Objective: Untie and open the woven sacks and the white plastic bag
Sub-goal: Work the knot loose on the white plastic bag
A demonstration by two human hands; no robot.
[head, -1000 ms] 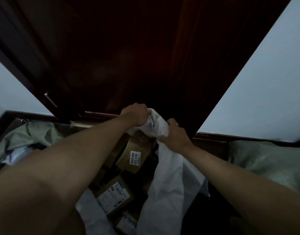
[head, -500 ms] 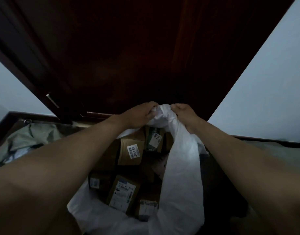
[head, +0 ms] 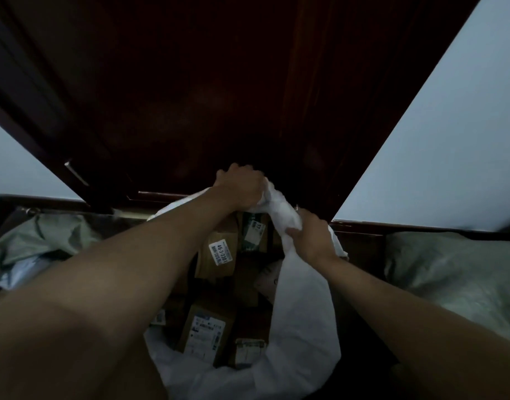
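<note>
Two hands, left (head: 239,187) and right (head: 312,236), grip one white bag (head: 302,327).

White plastic bag (head: 302,307) at centre, plain white, gone greyish in the dim light. Inside it, brown cardboard boxes (head: 216,255), each with a white label in black print; the one at twelve o'clock in the bag's mouth has a label (head: 254,233) with a teal band. Behind, at twelve o'clock, the door (head: 219,96) is a very dark reddish brown. Pale grey-green sacks at nine o'clock (head: 40,241) and three o'clock (head: 455,272). Walls (head: 449,140) pale bluish grey.
</note>
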